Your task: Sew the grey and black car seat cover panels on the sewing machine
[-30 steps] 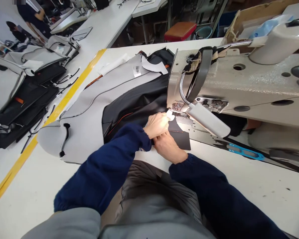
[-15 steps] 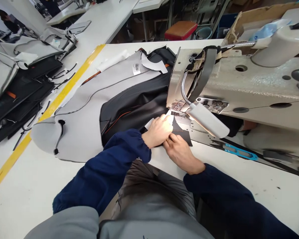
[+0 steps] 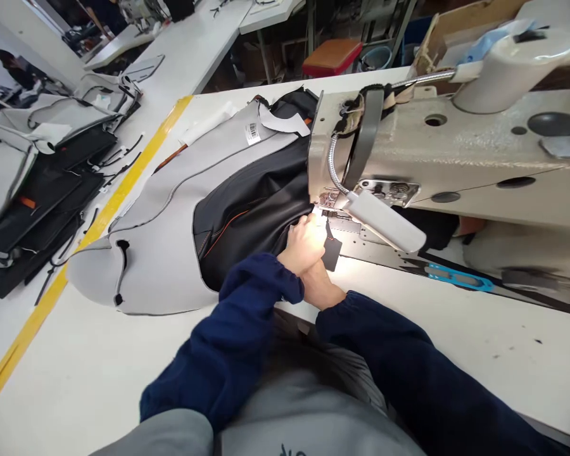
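A grey and black seat cover [image 3: 204, 196] with orange stitching lies spread on the white table [image 3: 76, 367], running under the head of a beige sewing machine [image 3: 437, 152]. My left hand [image 3: 305, 244] is closed over the black fabric right in front of the needle area, lit by the machine's lamp [image 3: 384, 221]. My right hand [image 3: 320, 285] lies partly under the left wrist, its fingers hidden, against a small black fabric piece [image 3: 331, 252] beside the needle plate. Both arms wear dark blue sleeves.
A yellow stripe [image 3: 99, 215] runs down the table on the left. Beyond it lie stacked grey and black covers [image 3: 38, 171]. A blue tool [image 3: 458, 277] rests beneath the machine arm. A red stool [image 3: 331, 57] and other tables stand behind.
Both hands have drawn closer together at the needle. My right hand has slid under the left wrist, and less of the small black piece shows.
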`<state>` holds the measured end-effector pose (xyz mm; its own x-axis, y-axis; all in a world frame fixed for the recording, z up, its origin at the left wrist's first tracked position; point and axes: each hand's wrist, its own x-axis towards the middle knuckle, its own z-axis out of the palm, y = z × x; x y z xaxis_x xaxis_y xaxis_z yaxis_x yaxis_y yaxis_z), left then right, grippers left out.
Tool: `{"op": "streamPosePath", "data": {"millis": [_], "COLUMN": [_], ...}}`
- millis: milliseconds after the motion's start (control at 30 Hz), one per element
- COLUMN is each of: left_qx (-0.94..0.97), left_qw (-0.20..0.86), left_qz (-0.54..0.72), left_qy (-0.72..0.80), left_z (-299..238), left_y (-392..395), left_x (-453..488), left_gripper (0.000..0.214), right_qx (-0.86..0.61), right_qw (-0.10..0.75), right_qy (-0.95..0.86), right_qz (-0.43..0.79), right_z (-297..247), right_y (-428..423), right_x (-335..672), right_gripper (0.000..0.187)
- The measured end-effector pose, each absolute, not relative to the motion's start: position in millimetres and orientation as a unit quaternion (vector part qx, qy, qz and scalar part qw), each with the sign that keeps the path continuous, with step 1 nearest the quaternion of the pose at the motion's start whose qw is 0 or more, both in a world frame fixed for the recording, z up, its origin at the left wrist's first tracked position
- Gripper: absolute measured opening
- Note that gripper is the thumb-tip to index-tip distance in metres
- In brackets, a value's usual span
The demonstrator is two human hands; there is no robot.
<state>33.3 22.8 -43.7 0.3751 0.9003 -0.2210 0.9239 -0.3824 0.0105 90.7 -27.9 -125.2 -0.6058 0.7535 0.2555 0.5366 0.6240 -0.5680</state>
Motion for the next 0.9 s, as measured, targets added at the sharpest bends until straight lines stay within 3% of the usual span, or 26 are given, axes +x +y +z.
{"op": "streamPosePath", "data": {"millis": [200,267,533,700,900], "left_qx": [0.857,0.875,0.899,0.885,0.914], "left_qw": [0.063,0.075,0.050,0.035,-0.071], "left_qz": [0.019,0.035,-0.052,-0.077,-0.078], "left_qy": [0.511,0.478,0.431,0.458,0.393], "left_z": [-71.6,-73.2,-54.0,-54.1,-42.8], "left_y": [25.4,30.2,35.5,39.4,37.3], "left_x": [2.4,-5.8,3.0,16.4,-0.4], "left_gripper": [0.035,0.035,0.025,0.031,0.021], "right_qx": [-0.262,-0.299,-0.367,-0.377,-0.381], "right_qw": [0.245,0.261,0.196,0.181,0.203], "right_qy": [-0.916,-0.908,-0.906,-0.905,-0.901], "right_qz": [0.180,0.133,0.080,0.076,0.047], "right_z": [-94.7,-97.0,-107.4,-95.9,-102.7], "right_y": [-36.2,-37.3,-41.2,-38.3,-47.2], "right_x": [153.0,179.0,161.7,135.2,130.4], "right_gripper": [0.035,0.035,0.041,0.037,0.049]}}
